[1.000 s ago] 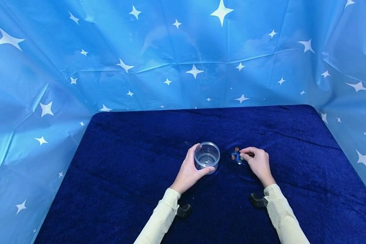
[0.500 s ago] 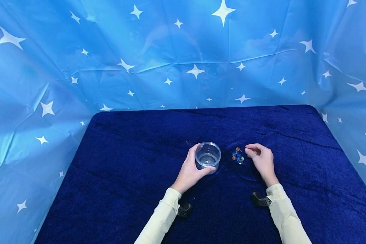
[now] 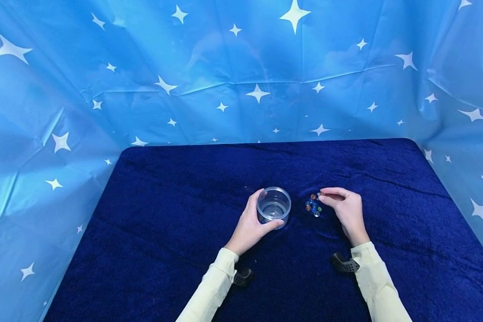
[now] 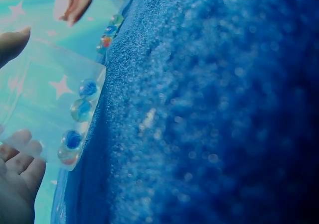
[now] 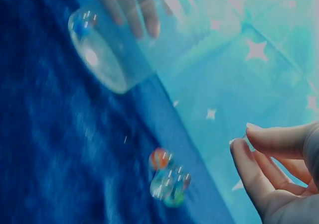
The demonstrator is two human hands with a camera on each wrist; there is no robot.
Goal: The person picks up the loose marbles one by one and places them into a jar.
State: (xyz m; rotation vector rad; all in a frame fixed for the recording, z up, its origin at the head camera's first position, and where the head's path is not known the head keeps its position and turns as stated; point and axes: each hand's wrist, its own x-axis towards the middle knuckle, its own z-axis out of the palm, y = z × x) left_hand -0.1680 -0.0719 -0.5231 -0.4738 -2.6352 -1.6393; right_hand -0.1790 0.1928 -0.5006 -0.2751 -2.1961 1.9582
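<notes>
My left hand (image 3: 250, 227) grips a clear plastic jar (image 3: 273, 209) from its left side, thumb across the front. The jar stands upright with its mouth uncovered. In the left wrist view several marbles (image 4: 80, 109) lie on the jar's bottom. To the right of the jar, a small cluster of glass marbles (image 3: 314, 206), blue, orange, green and clear, rests on the cloth. Just above and right of that cluster, my right hand (image 3: 346, 213) pinches a small clear marble (image 5: 247, 140) between thumb and forefinger, mostly hidden by the fingertips.
A dark blue velvety cloth (image 3: 177, 214) covers the table. Behind it hangs a blue curtain (image 3: 209, 58) with white stars. Black wrist devices (image 3: 243, 277) sit under both cream sleeves (image 3: 213, 286).
My right hand has drawn from the cluster to the right, then come slightly back left and up, a marble at its fingertips. My left hand and the jar stay in place.
</notes>
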